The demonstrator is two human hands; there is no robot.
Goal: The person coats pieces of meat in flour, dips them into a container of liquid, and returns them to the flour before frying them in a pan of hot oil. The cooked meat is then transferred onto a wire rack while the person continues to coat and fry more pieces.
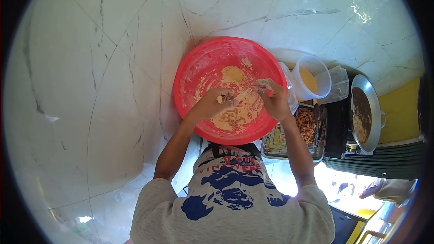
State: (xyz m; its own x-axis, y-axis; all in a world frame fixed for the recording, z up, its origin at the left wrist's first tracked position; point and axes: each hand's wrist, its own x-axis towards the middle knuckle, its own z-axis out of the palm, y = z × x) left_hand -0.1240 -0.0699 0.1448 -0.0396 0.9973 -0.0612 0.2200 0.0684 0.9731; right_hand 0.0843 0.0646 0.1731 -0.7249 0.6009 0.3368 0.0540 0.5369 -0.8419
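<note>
Closest to the camera was a printed grey shirt (253,212). Beyond it, a pale strip (245,96) hung over a red basin (199,72), seemingly stretched between two hands. The left hand (211,101) had its fingers curled nearly closed on one end, with one yellowish crumb (219,99) lodged there; the right hand (275,100) appeared to pinch the other, fingers partly bent. A light pinch, kept low over the basin, looked best for avoiding tears and scattered powder. Below were one yellow mound (233,75) and floury pieces (233,117) too mingled to count. Rightward stood one tub (316,63), one tray (273,142) of uncountable brown strips (305,124), and one pan (376,99).
</note>
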